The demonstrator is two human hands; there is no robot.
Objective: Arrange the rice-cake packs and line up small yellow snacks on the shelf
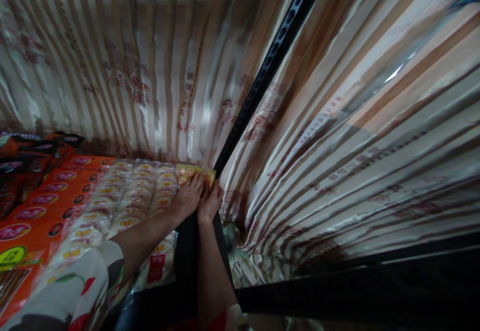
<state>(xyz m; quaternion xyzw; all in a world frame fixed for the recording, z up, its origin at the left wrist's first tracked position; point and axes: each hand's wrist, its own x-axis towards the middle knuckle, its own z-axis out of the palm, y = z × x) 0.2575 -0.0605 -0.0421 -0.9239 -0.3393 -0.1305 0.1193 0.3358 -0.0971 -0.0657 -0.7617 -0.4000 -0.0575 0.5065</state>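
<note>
At the far back corner of the dark shelf (187, 251), both my arms reach forward to small yellow packets (185, 170). My left hand (189, 195) lies over them from the left, its fingers bent down on a yellow packet. Close beside it, my right hand (210, 202) has its fingers curled round the right end, next to the black post. What the fingertips do behind the packets is hidden. Just left of my left hand run rows of clear-wrapped pale round packets (142, 181), with yellow and red labels.
Orange packages (43, 198) with oval logos line the left, and dark orange-and-black bags (41, 153) lie behind them. A slanting black perforated post (270, 56) rises at the corner. Striped printed sheeting (168, 61) hangs behind. A black beam (356, 281) crosses the lower right.
</note>
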